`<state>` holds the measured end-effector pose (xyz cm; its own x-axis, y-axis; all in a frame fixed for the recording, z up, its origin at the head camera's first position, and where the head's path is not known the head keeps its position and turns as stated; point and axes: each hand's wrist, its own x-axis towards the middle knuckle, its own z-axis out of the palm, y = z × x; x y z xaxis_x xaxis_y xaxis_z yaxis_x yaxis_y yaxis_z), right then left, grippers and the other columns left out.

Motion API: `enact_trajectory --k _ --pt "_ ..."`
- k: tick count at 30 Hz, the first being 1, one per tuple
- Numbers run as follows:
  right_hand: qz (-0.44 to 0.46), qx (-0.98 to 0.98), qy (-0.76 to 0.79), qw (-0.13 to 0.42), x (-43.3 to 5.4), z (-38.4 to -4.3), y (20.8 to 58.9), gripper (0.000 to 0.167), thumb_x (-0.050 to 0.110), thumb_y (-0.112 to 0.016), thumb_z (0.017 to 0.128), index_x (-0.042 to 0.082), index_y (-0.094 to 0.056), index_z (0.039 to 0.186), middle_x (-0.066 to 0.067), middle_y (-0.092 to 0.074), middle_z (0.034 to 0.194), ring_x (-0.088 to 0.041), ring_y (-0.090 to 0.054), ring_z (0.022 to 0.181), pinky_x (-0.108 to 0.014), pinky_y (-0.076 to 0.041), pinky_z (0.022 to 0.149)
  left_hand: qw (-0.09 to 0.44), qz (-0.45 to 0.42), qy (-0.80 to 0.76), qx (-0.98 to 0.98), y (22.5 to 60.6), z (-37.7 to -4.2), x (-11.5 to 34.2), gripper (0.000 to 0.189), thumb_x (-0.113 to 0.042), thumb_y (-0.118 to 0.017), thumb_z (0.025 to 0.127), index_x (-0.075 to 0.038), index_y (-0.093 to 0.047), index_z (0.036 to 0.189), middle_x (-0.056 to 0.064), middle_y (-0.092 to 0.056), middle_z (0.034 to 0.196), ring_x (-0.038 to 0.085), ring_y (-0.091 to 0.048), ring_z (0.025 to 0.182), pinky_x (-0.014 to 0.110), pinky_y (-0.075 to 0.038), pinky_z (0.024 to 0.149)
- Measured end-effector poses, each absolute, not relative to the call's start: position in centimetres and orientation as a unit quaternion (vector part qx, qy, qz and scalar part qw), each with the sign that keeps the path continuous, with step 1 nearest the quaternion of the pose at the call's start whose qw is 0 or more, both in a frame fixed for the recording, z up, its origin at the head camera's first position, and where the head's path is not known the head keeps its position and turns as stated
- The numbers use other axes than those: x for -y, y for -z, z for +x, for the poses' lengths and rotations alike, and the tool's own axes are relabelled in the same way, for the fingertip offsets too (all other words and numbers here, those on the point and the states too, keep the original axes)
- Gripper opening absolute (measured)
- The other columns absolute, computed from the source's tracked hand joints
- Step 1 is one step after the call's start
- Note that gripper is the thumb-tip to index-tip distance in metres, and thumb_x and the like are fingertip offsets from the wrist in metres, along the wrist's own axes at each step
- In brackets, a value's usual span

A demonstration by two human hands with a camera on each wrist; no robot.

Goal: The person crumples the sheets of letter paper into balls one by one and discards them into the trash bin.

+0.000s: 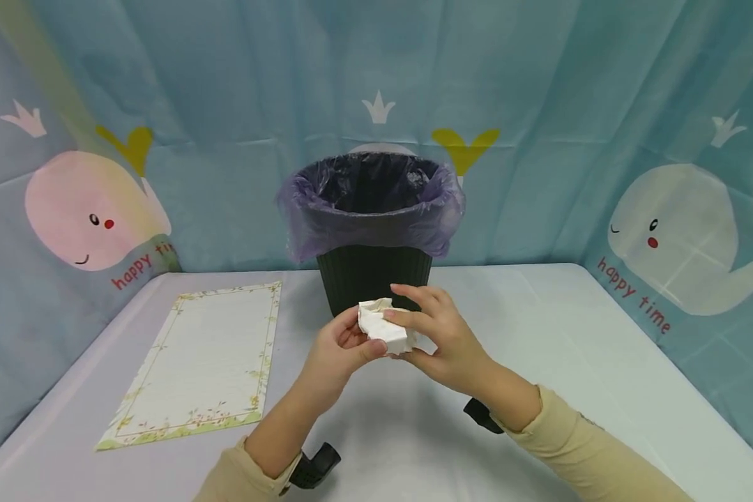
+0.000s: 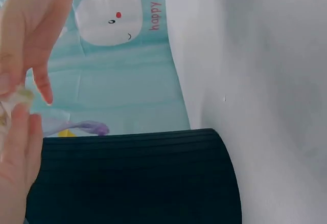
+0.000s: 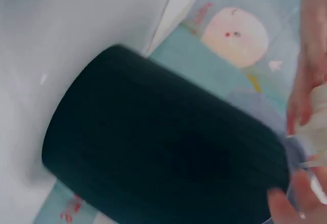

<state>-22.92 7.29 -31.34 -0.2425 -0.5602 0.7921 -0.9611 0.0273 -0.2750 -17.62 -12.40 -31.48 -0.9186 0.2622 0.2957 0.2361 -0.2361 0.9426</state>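
Sitting between left fingers (image 1: pixel 345 320) and right fingers (image 1: pixel 409 320), a crumpled wad (image 1: pixel 378 328) is pinched by both.

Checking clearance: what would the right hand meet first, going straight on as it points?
The right hand would first meet the crumpled white paper it touches, then probably the left hand; depth is unclear.

Wearer, head view: I see the left grip (image 1: pixel 328 359) and right grip (image 1: pixel 450 341) bare; the left sleeve (image 1: pixel 238 474) and right sleeve (image 1: pixel 586 450) are long and beige. Beside each cuff I note black hardware: a bent left fitting (image 1: pixel 314 468), a blunt right fitting (image 1: pixel 482 416).
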Motion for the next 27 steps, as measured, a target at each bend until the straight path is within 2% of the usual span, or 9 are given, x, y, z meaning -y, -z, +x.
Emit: enact_trajectory --k 5,7,9,13,16,22,27 --pt "0.533 0.692 -0.469 0.131 -7.7 -21.5 31.4 0.063 0.026 -0.066 0.094 0.005 -0.04 0.147 -0.02 -0.039 0.149 -0.023 -0.043 0.131 -0.036 -0.046 0.097 -0.037 0.158 -0.755 -0.635 31.2 -17.1 12.3 0.09 -0.025 -0.085 0.073 0.009 -0.038 0.142 0.023 -0.052 0.13 0.015 -0.059 0.105 0.025 -0.051 0.089" --pt "0.522 0.691 -0.485 0.12 -7.6 -21.1 31.3 0.068 0.03 -0.064 0.095 0.0 -0.036 0.148 -0.022 -0.038 0.149 -0.02 -0.046 0.129 -0.032 -0.048 0.094 -0.058 0.163 -0.755 -0.633 31.1 -16.8 12.1 0.09 -0.024 -0.085 0.072 0.01 -0.039 0.141 0.024 -0.053 0.129 0.015 -0.059 0.105 0.024 -0.051 0.088" --pt "0.508 0.702 -0.481 0.133 -7.3 -20.8 31.1 0.073 0.031 -0.067 0.09 -0.005 -0.036 0.146 -0.025 -0.043 0.145 -0.019 -0.054 0.119 -0.031 -0.05 0.091 -0.074 0.179 -0.75 -0.633 31.1 -16.6 12.0 0.089 -0.025 -0.085 0.071 0.013 -0.041 0.138 0.026 -0.054 0.127 0.016 -0.06 0.101 0.023 -0.051 0.087" --pt "0.478 0.725 -0.475 0.144 -7.2 -20.3 30.6 0.078 0.011 -0.081 0.076 -0.01 -0.041 0.141 -0.024 -0.053 0.135 -0.02 -0.06 0.109 -0.033 -0.051 0.091 -0.08 0.21 -0.731 -0.644 30.9 -16.3 12.0 0.084 -0.028 -0.084 0.074 0.014 -0.045 0.135 0.027 -0.055 0.126 0.016 -0.06 0.098 0.024 -0.053 0.085" --pt "0.457 0.733 -0.49 0.12 -7.4 -19.8 30.1 0.081 -0.004 -0.083 0.069 -0.012 -0.042 0.139 -0.024 -0.056 0.132 -0.02 -0.059 0.112 -0.032 -0.05 0.092 -0.076 0.237 -0.69 -0.679 30.6 -16.2 12.3 0.079 -0.026 -0.081 0.077 0.012 -0.046 0.137 0.024 -0.054 0.132 0.014 -0.06 0.103 0.027 -0.052 0.088" --pt "0.46 0.726 -0.51 0.039 -8.0 -19.5 29.2 0.083 -0.007 -0.08 0.074 -0.015 -0.033 0.142 -0.026 -0.047 0.139 -0.02 -0.052 0.121 -0.026 -0.047 0.096 -0.085 0.28 -0.626 -0.722 30.1 -15.9 12.8 0.06 -0.008 -0.077 0.081 0.008 -0.053 0.133 0.017 -0.049 0.137 0.02 -0.055 0.11 0.029 -0.05 0.091" --pt "0.484 0.728 -0.486 0.013 -8.3 -19.7 28.7 0.092 -0.003 -0.082 0.074 -0.014 -0.025 0.145 -0.025 -0.044 0.14 -0.021 -0.053 0.117 -0.027 -0.048 0.093 -0.097 0.281 -0.632 -0.716 30.3 -15.7 12.5 0.057 -0.003 -0.077 0.079 0.008 -0.055 0.131 0.017 -0.049 0.131 0.021 -0.056 0.106 0.029 -0.052 0.087"
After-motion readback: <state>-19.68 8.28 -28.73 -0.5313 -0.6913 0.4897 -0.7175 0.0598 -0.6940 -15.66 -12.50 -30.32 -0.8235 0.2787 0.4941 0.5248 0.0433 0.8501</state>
